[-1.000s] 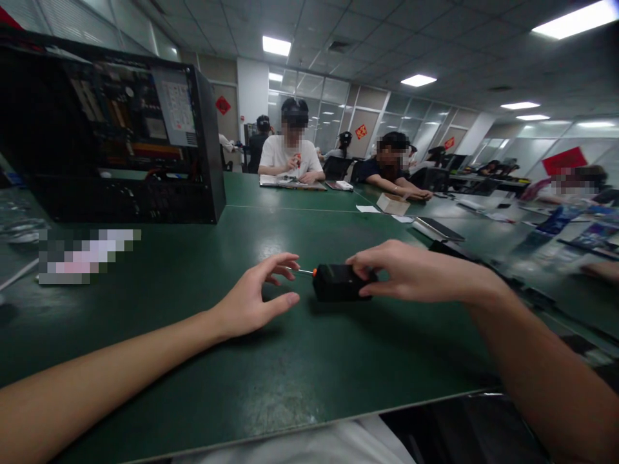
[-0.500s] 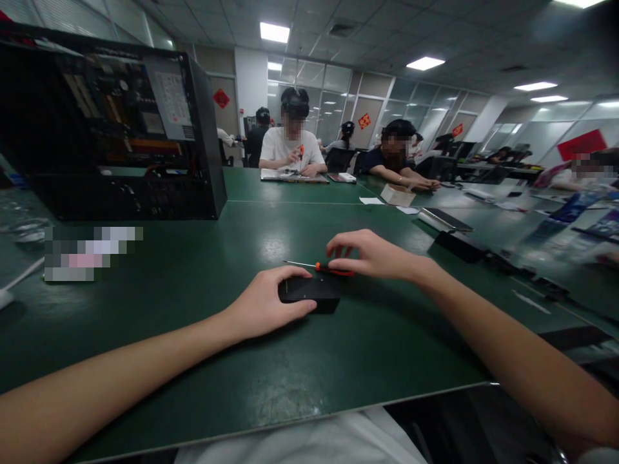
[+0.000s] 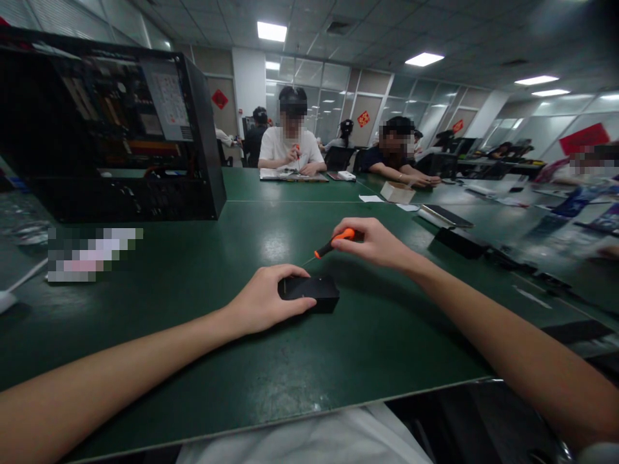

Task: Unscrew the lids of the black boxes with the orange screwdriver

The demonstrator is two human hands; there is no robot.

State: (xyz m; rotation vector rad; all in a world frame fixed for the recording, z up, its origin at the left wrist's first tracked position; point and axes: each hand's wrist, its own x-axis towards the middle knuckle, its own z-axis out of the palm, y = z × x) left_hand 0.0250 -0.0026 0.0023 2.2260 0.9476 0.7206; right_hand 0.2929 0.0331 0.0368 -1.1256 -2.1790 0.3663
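On the green table lies a black rectangular box-shaped block [image 3: 325,295]; its kind I cannot make out. My left hand [image 3: 271,298] grips it from the left, thumb along the near side and fingers over the far side. An orange-and-black screwdriver [image 3: 325,248] is held by its handle in my right hand [image 3: 370,241], above and beyond the block. Its thin shaft slants down to the left, and the tip ends near my left fingers, partly hard to see.
An open black computer case [image 3: 193,142] stands at the left, with a blurred-out item [image 3: 91,254] before it. A black adapter [image 3: 459,245] with cable and a notebook-like item [image 3: 445,217] lie to the right. Across the table sit a person in white [image 3: 293,145] and another in dark clothing [image 3: 387,161].
My right hand has closed on the screwdriver and lifted it off the table, tilting its tip downward. My left hand stays on the black block.
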